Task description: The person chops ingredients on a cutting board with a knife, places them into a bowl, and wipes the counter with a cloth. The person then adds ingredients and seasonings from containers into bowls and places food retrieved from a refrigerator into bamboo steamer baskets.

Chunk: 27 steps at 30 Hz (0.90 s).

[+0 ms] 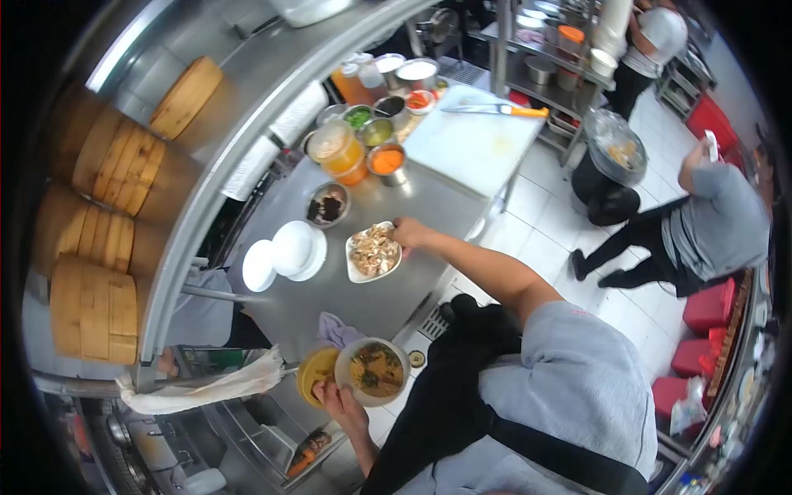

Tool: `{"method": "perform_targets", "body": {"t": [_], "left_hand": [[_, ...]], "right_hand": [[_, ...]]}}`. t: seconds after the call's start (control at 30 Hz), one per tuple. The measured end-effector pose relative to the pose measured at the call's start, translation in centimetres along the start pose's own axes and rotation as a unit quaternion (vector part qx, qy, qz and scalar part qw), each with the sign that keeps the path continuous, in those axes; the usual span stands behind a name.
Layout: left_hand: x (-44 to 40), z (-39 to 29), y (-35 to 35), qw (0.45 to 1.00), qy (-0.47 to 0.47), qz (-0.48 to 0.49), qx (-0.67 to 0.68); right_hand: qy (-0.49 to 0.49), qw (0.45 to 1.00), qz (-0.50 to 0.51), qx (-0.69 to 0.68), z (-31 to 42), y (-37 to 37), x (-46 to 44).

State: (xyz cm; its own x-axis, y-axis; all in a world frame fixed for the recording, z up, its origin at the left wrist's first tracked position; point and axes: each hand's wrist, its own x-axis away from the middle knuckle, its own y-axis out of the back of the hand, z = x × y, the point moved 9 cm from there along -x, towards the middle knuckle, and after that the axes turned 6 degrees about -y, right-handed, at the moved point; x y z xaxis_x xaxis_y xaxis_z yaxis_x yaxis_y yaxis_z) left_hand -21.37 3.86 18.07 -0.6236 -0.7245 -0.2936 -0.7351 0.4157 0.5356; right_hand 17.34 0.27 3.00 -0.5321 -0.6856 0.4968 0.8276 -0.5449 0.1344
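Note:
My right hand (409,236) grips the rim of a white dish (356,268) on the steel table, fingers closed on its edge. Chopped pale and brown food (375,250) fills that dish. Lower down, my left hand (342,410) is closed at the side of a pale bowl (403,373), which holds brown broth with green bits (376,369). A yellow bowl (310,373) sits right beside it, against my left fingers; I cannot tell whether they grip it too. A purple cloth (338,331) lies just above the two bowls.
White bowls and plates (299,248) stand left of the dish. A metal bowl of dark food (329,205) and several ingredient containers (386,160) line the back. A knife (495,110) rests on the white cutting board (462,153). Bamboo steamers (95,309) fill the shelf. A person (718,214) stands right.

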Motion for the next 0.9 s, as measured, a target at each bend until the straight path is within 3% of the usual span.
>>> {"method": "perform_targets", "body": {"t": [0.07,0.2,0.3,0.33,0.37,0.47,0.53,0.57,0.6,0.63,0.7,0.73,0.83,0.9], "left_hand": [[0.0,0.2,-0.9,1.000,0.006,-0.001,-0.007],[-1.5,1.6,-3.0,0.999,-0.013,0.023,0.023],[-3.2,0.8,-4.7,1.000,-0.020,0.008,0.002],[-3.9,0.9,-5.1,1.000,-0.025,0.011,0.001],[-4.5,1.6,-5.6,1.000,-0.014,0.013,-0.002],[-6.4,1.7,-7.1,1.000,-0.019,0.001,-0.015],[-7.5,1.6,-8.0,0.999,-0.033,-0.009,-0.031],[-7.9,1.6,-8.4,0.998,-0.041,-0.011,-0.056],[-8.8,1.1,-9.6,0.995,-0.054,-0.015,-0.082],[-9.0,0.8,-10.1,0.995,-0.056,-0.016,-0.085],[-9.4,0.2,-11.1,0.992,-0.050,-0.030,-0.108],[-9.7,0.3,-11.8,0.992,-0.051,-0.034,-0.109],[-9.6,1.3,-13.1,0.993,-0.055,-0.049,-0.094],[-9.6,2.1,-13.2,0.988,-0.021,-0.060,-0.138]], "right_hand": [[0.005,0.994,-0.109,-0.017,-3.2,3.4,1.6],[0.004,0.988,-0.141,-0.060,-6.4,6.7,0.4],[0.010,0.988,-0.113,-0.105,-6.0,7.7,-1.1],[0.041,0.984,-0.150,0.092,-4.5,8.6,-1.4],[0.068,0.939,-0.181,0.285,-3.4,9.0,-1.6],[0.211,0.908,-0.302,0.200,4.3,9.9,6.2],[0.384,0.916,-0.099,0.059,9.0,4.9,11.0],[0.457,0.879,-0.004,0.138,10.9,1.2,13.8],[0.482,0.803,0.123,0.330,10.9,-5.5,15.0],[0.409,0.771,0.163,0.461,9.1,-8.2,14.0],[0.300,0.811,0.202,0.460,6.2,-10.7,10.3],[0.304,0.809,0.201,0.461,5.1,-12.6,8.4],[0.184,0.787,0.137,0.572,1.7,-13.4,4.5],[0.266,0.759,0.165,0.570,1.7,-14.1,5.1]]}}
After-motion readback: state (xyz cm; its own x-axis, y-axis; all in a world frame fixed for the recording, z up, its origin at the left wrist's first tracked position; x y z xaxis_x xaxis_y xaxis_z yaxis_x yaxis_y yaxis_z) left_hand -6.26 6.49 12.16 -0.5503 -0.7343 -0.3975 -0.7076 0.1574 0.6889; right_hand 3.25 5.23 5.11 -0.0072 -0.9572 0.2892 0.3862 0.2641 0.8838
